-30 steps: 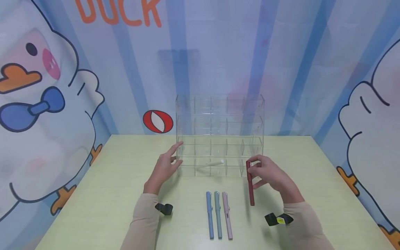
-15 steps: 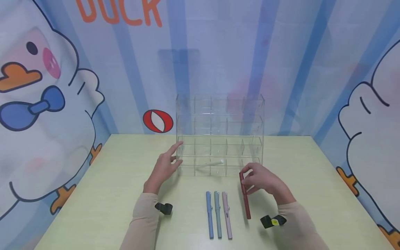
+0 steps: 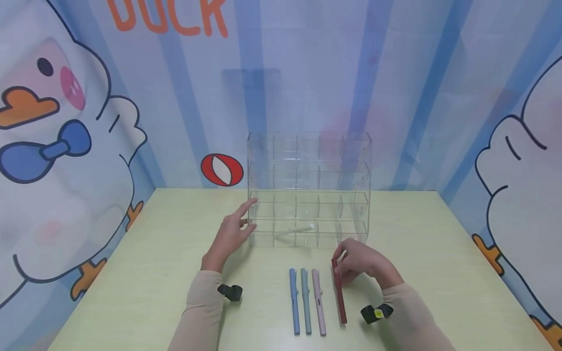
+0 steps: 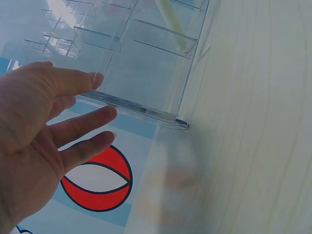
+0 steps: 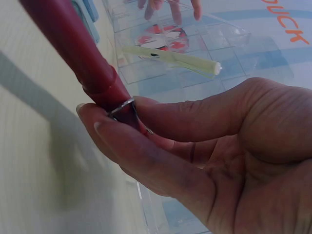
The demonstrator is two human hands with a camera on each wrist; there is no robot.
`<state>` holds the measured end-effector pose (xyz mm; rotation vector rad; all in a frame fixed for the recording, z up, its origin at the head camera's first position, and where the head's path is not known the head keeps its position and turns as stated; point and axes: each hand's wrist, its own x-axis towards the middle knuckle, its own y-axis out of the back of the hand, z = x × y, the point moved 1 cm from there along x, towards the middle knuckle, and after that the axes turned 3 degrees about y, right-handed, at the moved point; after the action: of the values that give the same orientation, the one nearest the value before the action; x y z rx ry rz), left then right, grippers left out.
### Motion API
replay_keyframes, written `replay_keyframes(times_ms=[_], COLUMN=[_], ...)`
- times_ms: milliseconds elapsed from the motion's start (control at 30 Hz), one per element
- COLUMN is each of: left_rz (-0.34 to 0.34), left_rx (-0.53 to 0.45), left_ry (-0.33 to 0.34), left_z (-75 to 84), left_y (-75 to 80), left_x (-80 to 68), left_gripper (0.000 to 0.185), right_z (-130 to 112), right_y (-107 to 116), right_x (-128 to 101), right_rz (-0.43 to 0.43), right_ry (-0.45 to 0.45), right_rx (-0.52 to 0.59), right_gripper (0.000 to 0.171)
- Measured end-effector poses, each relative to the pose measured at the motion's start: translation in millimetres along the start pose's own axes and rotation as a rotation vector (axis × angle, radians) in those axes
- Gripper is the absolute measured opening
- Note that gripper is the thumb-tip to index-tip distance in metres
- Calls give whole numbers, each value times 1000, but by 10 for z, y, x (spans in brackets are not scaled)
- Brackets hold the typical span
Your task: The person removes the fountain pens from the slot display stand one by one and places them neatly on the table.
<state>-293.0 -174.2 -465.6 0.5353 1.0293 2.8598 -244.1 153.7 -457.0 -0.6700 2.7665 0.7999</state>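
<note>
Fingers and thumb of my right hand (image 3: pixel 361 259) pinch a dark red pen (image 3: pixel 340 297) near its upper end, just right of a row of pens. In the right wrist view the red pen (image 5: pixel 78 46) slants up and away from the fingertips. A clear acrylic rack (image 3: pixel 307 220) with tiered compartments stands behind. My left hand (image 3: pixel 228 240) touches its left side with extended, spread fingers; in the left wrist view that hand (image 4: pixel 53 112) lies along the side panel's edge. One pale green pen (image 3: pixel 296 229) leans in the rack's lowest tier.
On the pale table (image 3: pixel 131 273), a blue pen (image 3: pixel 294 302), a grey-green pen (image 3: pixel 306 302) and a pink pen (image 3: pixel 319 302) lie side by side. A printed cloth backdrop (image 3: pixel 303 73) rises behind and beside the table.
My right hand has brought the red pen from the rack's lower right corner down and left, toward the row of pens. The left hand stays at the rack's side.
</note>
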Motion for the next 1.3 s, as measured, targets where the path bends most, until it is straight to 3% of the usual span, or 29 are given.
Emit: replay_keyframes(times_ms=[433, 967, 1300], left_rz=[12, 5, 2], left_rx=[-5, -14, -5], left_ry=[-6, -10, -9], left_z=[-18, -9, -3], left_y=[-1, 0, 7], left_x=[10, 2, 4], left_gripper=[71, 70, 74], right_z=[-54, -102, -106], right_y=[-225, -287, -253], right_x=[-22, -48, -52], right_rz=[-3, -57, -80], right_ry=[36, 21, 13], right_rx=[-102, -306, -267], right_gripper=[25, 15, 11])
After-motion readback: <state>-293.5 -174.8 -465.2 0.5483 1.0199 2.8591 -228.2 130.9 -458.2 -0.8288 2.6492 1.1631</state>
